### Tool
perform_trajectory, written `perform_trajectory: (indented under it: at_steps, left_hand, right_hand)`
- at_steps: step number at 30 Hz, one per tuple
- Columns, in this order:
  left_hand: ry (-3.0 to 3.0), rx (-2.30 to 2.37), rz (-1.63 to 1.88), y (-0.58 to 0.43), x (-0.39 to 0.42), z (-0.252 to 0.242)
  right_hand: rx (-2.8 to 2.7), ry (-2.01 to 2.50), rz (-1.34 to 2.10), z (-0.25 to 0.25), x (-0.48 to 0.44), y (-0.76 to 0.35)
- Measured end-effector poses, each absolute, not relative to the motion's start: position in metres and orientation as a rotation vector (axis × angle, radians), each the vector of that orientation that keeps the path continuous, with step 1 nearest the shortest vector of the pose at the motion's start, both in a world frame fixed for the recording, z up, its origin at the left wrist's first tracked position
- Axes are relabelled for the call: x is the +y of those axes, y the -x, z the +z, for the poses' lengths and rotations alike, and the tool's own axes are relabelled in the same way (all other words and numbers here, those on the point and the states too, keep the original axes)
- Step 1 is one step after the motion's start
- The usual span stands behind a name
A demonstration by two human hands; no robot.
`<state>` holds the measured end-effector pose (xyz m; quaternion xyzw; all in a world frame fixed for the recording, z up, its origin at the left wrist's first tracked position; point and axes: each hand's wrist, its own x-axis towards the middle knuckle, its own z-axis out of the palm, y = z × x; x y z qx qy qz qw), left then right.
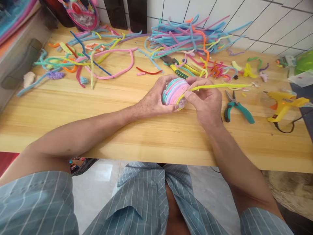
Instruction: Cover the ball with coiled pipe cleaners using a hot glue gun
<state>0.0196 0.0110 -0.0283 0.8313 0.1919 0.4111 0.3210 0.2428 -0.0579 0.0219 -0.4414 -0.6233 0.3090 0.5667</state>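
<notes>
My left hand is wrapped round a ball covered in bands of teal, blue, purple and pink pipe cleaner. A patch at its lower right looks clear or whitish. Between the thumb and fingers of my right hand is a yellow pipe cleaner. One end of it curves along the ball's side, and the rest sticks out to the right past my hand. Teal-handled pliers lie just right of my right hand. Behind the ball are yellow-and-black-handled pliers.
Bundled pipe cleaners are heaped against the tiled wall, with loose ones strewn at the left. A yellow glue gun with a black cord rests at the right. A grey-handled plastic box borders the left side of the wooden table.
</notes>
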Motion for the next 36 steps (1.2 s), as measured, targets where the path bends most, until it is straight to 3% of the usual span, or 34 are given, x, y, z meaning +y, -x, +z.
perform_trajectory:
  at_steps: [36]
  left_hand:
    - [-2.119,0.545,1.043,-0.02,0.0063,-0.0213]
  right_hand:
    - [-1.428,1.047,0.721,0.0154,-0.0604,-0.2429]
